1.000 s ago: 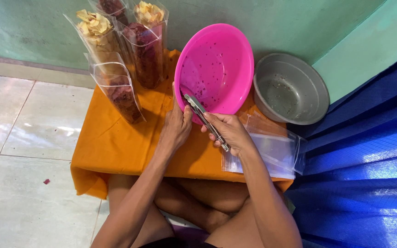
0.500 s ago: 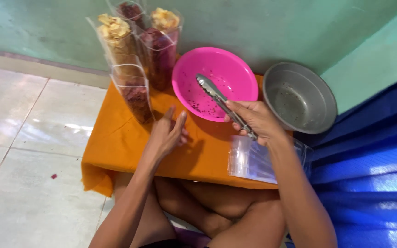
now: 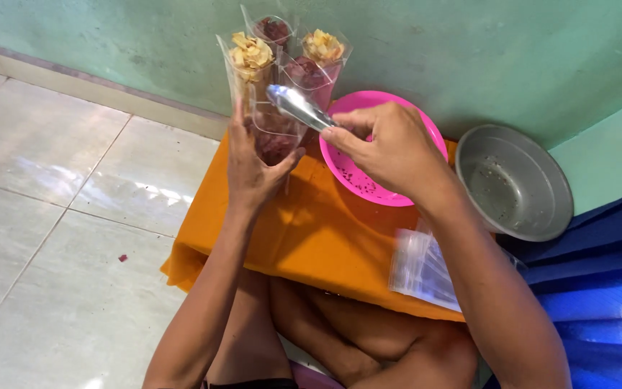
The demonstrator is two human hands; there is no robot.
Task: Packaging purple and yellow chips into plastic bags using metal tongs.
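1. Broadly, an orange-clothed surface (image 3: 304, 238) stands against a green wall, bearing a grey basin (image 3: 516, 184), a pink bowl (image 3: 368, 184) and empty bags (image 3: 422, 270).
2. Left hand (image 3: 250, 169): its fingers wrap the nearest bag (image 3: 275, 137) of dark red chips, among other filled bags.
3. Right hand (image 3: 394, 148): its fingers grip closed metal tongs (image 3: 296, 106), whose tips sit over that bag's mouth.

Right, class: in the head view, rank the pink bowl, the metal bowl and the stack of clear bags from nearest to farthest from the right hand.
1. Pink bowl: directly under the right hand.
2. Stack of clear bags: beside the forearm, toward the person.
3. Metal bowl: far right, by the wall.
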